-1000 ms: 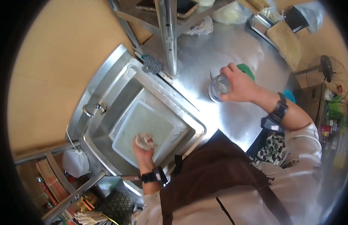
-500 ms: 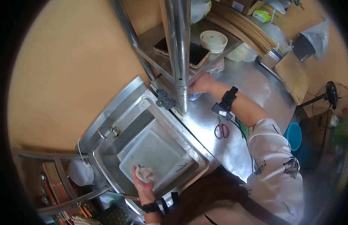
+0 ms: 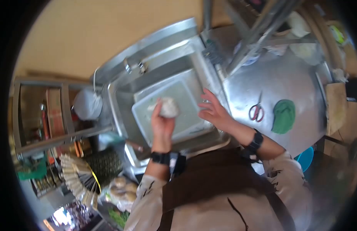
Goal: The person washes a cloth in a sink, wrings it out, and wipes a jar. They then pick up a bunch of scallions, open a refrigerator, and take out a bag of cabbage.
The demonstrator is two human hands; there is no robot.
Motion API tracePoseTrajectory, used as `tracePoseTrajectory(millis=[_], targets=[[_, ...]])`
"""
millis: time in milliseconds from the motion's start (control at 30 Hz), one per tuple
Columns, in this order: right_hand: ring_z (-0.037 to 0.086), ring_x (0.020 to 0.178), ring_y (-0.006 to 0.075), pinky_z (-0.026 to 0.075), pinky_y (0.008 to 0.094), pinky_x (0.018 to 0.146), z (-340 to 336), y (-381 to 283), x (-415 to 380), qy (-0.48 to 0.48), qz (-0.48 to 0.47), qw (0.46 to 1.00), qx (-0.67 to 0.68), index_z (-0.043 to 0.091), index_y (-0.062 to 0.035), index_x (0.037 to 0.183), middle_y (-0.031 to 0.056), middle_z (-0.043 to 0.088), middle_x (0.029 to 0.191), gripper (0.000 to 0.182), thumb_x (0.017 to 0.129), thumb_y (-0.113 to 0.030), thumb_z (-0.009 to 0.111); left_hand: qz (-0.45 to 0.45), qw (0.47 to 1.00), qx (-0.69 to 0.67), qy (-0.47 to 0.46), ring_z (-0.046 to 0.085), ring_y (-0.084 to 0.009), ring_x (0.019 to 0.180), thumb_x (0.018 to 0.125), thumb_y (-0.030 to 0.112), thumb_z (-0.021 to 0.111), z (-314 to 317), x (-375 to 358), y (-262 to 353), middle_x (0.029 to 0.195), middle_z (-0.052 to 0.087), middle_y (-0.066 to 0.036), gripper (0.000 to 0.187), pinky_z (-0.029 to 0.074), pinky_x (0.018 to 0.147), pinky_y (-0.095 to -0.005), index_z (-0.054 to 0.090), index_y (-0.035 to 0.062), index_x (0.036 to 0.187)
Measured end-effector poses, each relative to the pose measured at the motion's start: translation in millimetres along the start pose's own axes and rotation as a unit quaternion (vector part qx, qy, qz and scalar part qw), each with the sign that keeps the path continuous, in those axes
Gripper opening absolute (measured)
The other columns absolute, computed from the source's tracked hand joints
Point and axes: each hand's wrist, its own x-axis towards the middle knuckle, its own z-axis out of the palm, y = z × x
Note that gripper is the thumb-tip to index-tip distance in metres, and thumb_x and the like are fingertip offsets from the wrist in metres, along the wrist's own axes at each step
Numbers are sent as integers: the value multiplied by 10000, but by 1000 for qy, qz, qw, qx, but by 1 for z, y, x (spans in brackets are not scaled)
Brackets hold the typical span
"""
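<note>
My left hand [image 3: 163, 127] is closed around a crumpled whitish cloth [image 3: 169, 107], held above a translucent plastic tub [image 3: 188, 90]. The tub lies in the metal sink [image 3: 120, 88] and seems to contain cloudy water. Over the sink's right side, my right hand [image 3: 215, 111] has its fingers apart, blurred by motion. A small pale spot shows by its fingertips, too blurred to name. A faucet [image 3: 134, 66] is fixed at the back of the sink.
Red-handled scissors [image 3: 256, 112] and a green cloth [image 3: 284, 116] lie on the metal table [image 3: 240, 94]. A dark scouring pad [image 3: 212, 52] sits by the sink corner. Left stands a metal rack [image 3: 67, 104] with a hanging white container [image 3: 87, 104]. A folding fan-like bundle [image 3: 76, 175] lies below.
My right hand has come from under the shelf on the table to above the sink. My left hand has lifted with the whitish cloth. The view has turned toward the sink, revealing the green cloth.
</note>
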Motion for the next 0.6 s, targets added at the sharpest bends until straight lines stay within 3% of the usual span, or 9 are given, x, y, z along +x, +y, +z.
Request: tracePoseTrajectory(millis=[67,133,200,300,333,400,467,567,600], targets=[[454,1119,203,393,335,923,58,9,28,53,104,980,163,190,-83,1393,156,355,1334,655,863,-200,557,5,1000,11,-2,577,-214,923,877,225,538,9,3,-15,1022,593,-87,248,458,853,-361,535,48,1051],[410,1178,221,364,346,954,91,16,64,79,58,969,227,226,-76,1385,164,283,1382,622,864,-199,543,29,998,52,2,575,-201,935,890,272,510,8,1,-29,1044,586,-81,279,459,842,-361,533,64,1075],[384,1211,225,353,343,967,105,73,85,-17,25,984,173,255,-74,1376,157,268,1392,598,858,-180,535,23,993,117,15,549,-201,1002,910,337,458,-5,11,-20,1097,561,-85,372,456,845,-355,491,79,1176],[434,1157,213,375,317,939,156,69,51,50,-157,973,-164,298,-61,1353,146,374,1332,535,864,-167,488,44,979,199,-26,508,-214,1061,931,290,425,-37,33,16,1211,488,-107,456,443,867,-327,348,48,1310],[432,1168,222,348,314,965,159,82,60,77,-59,989,-114,316,-54,1339,154,424,1285,507,864,-151,463,60,971,228,-40,483,-227,1095,937,281,415,-33,30,18,1254,458,-114,493,426,898,-326,293,44,1352],[357,1238,235,279,322,1012,134,122,111,115,20,992,57,322,-51,1334,164,396,1311,494,876,-172,462,42,979,186,-65,450,-225,1132,946,250,385,-21,11,0,1255,445,-111,453,407,928,-338,309,62,1352],[338,1256,251,256,339,1031,137,117,116,111,72,987,85,312,-46,1342,191,380,1312,493,884,-173,441,31,984,165,-63,398,-226,1191,954,223,360,-30,13,2,1284,421,-108,430,340,990,-347,316,75,1355],[470,1075,244,371,332,934,186,119,79,71,-155,963,-209,305,-17,1342,192,454,1222,491,878,-156,390,75,982,170,13,376,-221,1225,953,220,365,-70,58,33,1342,387,-94,435,291,1021,-352,317,41,1347],[457,1104,253,347,330,967,186,123,85,73,-137,974,-165,301,6,1340,196,440,1245,504,856,-114,370,51,983,175,-7,360,-214,1244,952,232,377,-73,52,34,1348,387,-80,439,281,1025,-359,321,45,1345]])
